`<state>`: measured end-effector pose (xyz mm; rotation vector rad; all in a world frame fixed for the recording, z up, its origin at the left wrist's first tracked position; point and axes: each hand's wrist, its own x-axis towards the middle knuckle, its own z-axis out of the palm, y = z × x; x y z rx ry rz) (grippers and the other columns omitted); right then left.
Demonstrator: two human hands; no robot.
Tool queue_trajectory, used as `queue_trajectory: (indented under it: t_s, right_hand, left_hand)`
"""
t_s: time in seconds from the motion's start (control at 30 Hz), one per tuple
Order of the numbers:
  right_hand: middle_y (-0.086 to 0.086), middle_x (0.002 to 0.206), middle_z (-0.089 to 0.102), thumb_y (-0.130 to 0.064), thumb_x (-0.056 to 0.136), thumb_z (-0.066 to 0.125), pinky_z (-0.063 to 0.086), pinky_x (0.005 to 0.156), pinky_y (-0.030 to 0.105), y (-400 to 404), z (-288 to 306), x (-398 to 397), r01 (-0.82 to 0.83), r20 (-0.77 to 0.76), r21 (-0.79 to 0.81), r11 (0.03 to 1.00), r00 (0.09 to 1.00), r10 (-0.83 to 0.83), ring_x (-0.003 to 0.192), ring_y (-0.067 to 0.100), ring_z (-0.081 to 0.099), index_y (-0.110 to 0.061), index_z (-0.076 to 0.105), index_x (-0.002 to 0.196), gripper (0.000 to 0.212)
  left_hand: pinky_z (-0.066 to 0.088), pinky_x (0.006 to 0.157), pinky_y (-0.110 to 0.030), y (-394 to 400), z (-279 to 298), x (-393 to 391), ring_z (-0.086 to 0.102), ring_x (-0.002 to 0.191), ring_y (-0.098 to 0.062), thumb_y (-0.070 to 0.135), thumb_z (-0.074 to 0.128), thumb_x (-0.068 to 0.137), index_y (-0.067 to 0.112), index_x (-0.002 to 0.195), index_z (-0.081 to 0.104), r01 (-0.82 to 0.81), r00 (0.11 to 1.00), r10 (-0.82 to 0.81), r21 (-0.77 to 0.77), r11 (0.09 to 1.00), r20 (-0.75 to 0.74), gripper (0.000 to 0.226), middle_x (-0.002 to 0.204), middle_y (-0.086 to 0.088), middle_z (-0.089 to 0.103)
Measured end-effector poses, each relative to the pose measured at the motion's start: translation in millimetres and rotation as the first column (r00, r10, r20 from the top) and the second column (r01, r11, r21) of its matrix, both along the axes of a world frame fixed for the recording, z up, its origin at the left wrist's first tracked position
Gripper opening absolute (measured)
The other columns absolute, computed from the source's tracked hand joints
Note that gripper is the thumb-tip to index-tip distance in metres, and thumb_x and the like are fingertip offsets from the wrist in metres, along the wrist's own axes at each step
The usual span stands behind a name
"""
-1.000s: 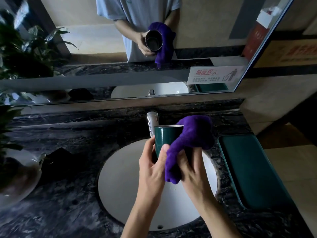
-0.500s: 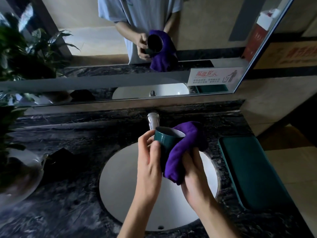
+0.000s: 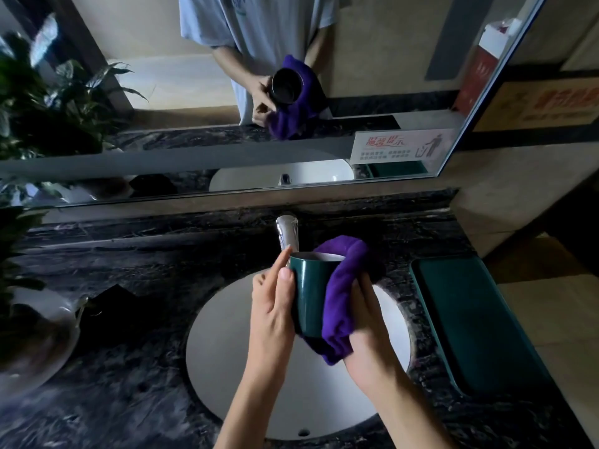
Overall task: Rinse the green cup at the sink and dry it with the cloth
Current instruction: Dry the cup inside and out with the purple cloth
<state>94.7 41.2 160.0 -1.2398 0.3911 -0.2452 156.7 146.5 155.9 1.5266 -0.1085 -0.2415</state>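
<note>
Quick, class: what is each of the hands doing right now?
Left hand: holds the green cup, thumb and fingers round its side.
Right hand: grips the purple cloth against the cup.

A dark green cup [image 3: 309, 296] is wrapped by a deep purple cloth [image 3: 340, 306] above a white sink [image 3: 227, 351], set in a black, grey-veined marble counter [image 3: 129, 384], beside a dark green tray [image 3: 479, 322] and chrome faucet [image 3: 287, 230].

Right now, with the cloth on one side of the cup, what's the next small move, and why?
Probably turn the green cup a little in the left hand so the right hand can wipe a fresh strip. The purple cloth covers only the cup's right side and rim; the left wall is bare. Both are above the sink, so drips land safely.
</note>
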Motion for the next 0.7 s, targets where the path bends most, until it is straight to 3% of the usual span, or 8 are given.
queue_trajectory:
  t_s: [0.07,0.17,0.27,0.33,0.4,0.57,0.63,0.7]
  right_hand:
    - [-0.009,0.087,0.063,-0.057,0.087,0.055,0.048,0.065,0.031,2,-5,1,0.043,0.069,-0.002,0.999,0.997,-0.042,0.076,0.016,0.056,-0.048,0.06,0.102,0.018]
    - [-0.02,0.092,0.07,-0.052,0.09,0.049,0.05,0.078,0.018,6,-6,6,0.144,0.085,-0.143,0.979,0.987,-0.133,0.089,0.003,0.065,-0.046,0.059,0.099,0.015]
    - [-0.027,0.088,0.071,-0.04,0.097,0.048,0.047,0.07,0.01,7,-13,9,0.22,0.098,-0.297,0.929,0.975,-0.2,0.079,-0.008,0.063,-0.041,0.062,0.094,0.014]
    - [-0.008,0.092,0.075,-0.05,0.094,0.053,0.051,0.064,0.023,7,-9,11,0.243,0.004,-0.13,0.961,0.97,-0.244,0.077,0.012,0.067,-0.032,0.069,0.103,0.027]
    - [0.014,0.114,0.074,-0.043,0.1,0.053,0.057,0.078,0.036,-1,-8,8,0.163,-0.036,0.18,0.97,0.987,-0.159,0.096,0.033,0.072,-0.016,0.066,0.122,0.038]
    - [0.016,0.134,0.067,-0.021,0.107,0.034,0.059,0.091,0.047,-15,-9,-17,0.028,0.042,0.542,0.84,0.997,-0.06,0.139,0.044,0.045,-0.01,0.059,0.136,0.04]
    - [0.03,0.157,0.036,-0.027,0.106,0.038,0.024,0.121,0.063,-10,-5,-26,-0.021,0.15,0.52,0.854,0.986,-0.068,0.15,0.049,0.021,0.001,0.036,0.151,0.053]
    - [0.035,0.163,0.012,-0.036,0.101,0.044,-0.002,0.121,0.068,-1,7,-38,0.043,0.103,0.581,0.813,0.987,-0.126,0.152,0.052,0.006,0.006,0.012,0.155,0.076]
  left_hand:
    - [0.054,0.092,-0.031,3,3,0,0.068,0.107,-0.011,0.043,0.043,0.103,0.017,0.131,0.069,-0.027,0.997,0.026,0.012,1.0,0.078,0.046,0.116,-0.003,0.074]
    - [0.055,0.097,-0.048,0,6,-7,0.07,0.111,-0.029,0.045,0.043,0.104,0.012,0.131,0.068,0.034,0.997,-0.035,0.012,0.999,0.066,0.05,0.119,-0.011,0.075]
    - [0.057,0.09,-0.037,-6,8,-15,0.071,0.103,-0.022,0.058,0.058,0.09,0.016,0.126,0.065,0.083,0.996,-0.082,-0.029,0.996,0.02,0.056,0.113,-0.008,0.076]
    - [0.06,0.084,-0.034,-7,7,-17,0.073,0.099,-0.019,0.056,0.073,0.078,0.017,0.124,0.065,0.07,0.997,-0.071,-0.065,0.995,-0.017,0.06,0.111,-0.008,0.077]
    - [0.063,0.081,-0.041,-4,5,-14,0.074,0.097,-0.021,0.052,0.081,0.072,0.02,0.118,0.07,0.073,0.995,-0.078,-0.094,0.993,-0.059,0.057,0.108,-0.009,0.078]
    - [0.062,0.075,-0.031,18,-1,-11,0.075,0.095,-0.021,0.052,0.08,0.077,0.025,0.107,0.077,0.1,0.993,-0.106,-0.108,0.989,-0.054,0.041,0.104,-0.009,0.08]
    - [0.062,0.078,-0.032,23,-1,-18,0.076,0.099,-0.024,0.058,0.08,0.079,0.024,0.111,0.077,0.135,0.989,-0.142,-0.116,0.984,-0.05,0.046,0.106,-0.01,0.08]
    - [0.062,0.079,-0.033,25,-1,-25,0.076,0.1,-0.024,0.069,0.079,0.077,0.025,0.112,0.077,0.145,0.987,-0.154,-0.137,0.98,-0.055,0.056,0.106,-0.006,0.08]
